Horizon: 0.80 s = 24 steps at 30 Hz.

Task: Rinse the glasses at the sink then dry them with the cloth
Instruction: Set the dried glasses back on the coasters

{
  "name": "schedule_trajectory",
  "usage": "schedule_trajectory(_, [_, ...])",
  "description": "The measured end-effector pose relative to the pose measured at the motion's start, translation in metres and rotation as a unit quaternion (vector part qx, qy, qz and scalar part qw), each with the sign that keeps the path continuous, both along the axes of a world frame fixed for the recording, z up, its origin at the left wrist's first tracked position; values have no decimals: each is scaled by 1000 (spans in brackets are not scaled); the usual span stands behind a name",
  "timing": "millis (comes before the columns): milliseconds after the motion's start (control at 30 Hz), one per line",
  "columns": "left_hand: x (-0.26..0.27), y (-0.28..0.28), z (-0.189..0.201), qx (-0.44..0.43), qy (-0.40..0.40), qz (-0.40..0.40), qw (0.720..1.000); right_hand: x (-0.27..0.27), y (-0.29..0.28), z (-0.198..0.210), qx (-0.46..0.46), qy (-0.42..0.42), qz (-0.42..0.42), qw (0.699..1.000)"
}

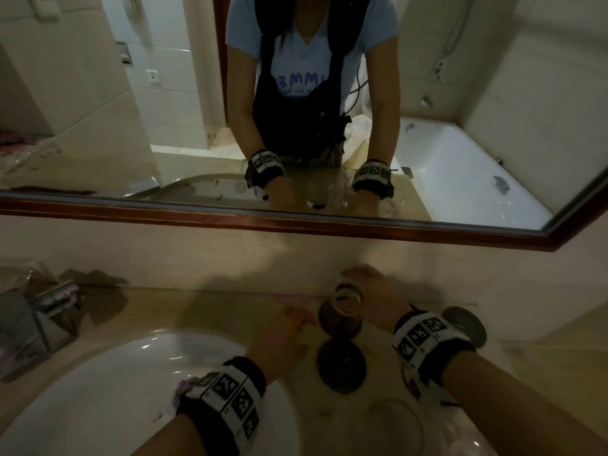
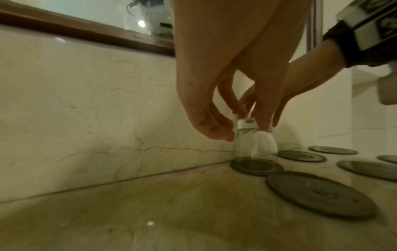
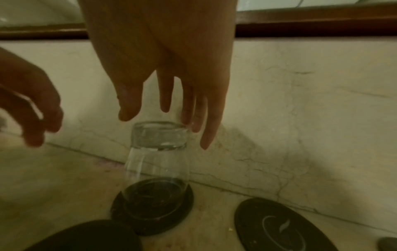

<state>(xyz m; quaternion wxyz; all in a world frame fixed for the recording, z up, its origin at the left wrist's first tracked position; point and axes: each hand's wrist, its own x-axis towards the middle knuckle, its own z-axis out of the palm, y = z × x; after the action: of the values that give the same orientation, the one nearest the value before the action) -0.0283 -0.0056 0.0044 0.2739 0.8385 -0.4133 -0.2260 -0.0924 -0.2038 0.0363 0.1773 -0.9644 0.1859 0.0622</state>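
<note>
A clear glass (image 1: 342,311) (image 3: 156,152) stands upside down on a dark round coaster (image 3: 184,212), close to the marble backsplash. My right hand (image 1: 368,284) (image 3: 165,108) hangs over its upturned base with the fingers straight, and the fingertips (image 3: 189,118) touch the base's far edge. My left hand (image 1: 289,327) (image 3: 38,118) hovers to the glass's left with loosely curled fingers, holding nothing and apart from the glass. In the left wrist view the glass (image 2: 255,146) shows just past the left hand (image 2: 236,112). No cloth is in view.
The white sink basin (image 1: 98,390) lies at the lower left, with the chrome tap (image 1: 49,317) behind it. Several bare dark coasters (image 1: 342,366) (image 2: 320,191) (image 3: 279,225) lie on the counter around the glass. A faint clear round shape (image 1: 391,422) sits near the front edge. A framed mirror (image 1: 296,225) hangs above.
</note>
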Motion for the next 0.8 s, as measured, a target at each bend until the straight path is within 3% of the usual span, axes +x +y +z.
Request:
schedule_trajectory(133, [-36,-18,26,48,16,-154,987,-26,-11,22,-28,-27,-39,998])
schedule_trajectory(300, [-78,-40,35,134,44,-315,939,-70,-13,37,3,-22,-40,999])
schedule_trajectory(533, [-110,-61,35,219,1,-396,892,-109,-8,41,10,54,-71,996])
schedule_trajectory(633, [-108,-64,31,213,-21,-389,896,-118,-7,41,18,79,-72,994])
schedule_trajectory(700, [-102,-63,29,180,-21,-362,915,-122,-7,41,24,94,-73,993])
schedule_trajectory(800, [-92,-54,38,30,-2,-266,964,-121,-8,37,76,69,-115,988])
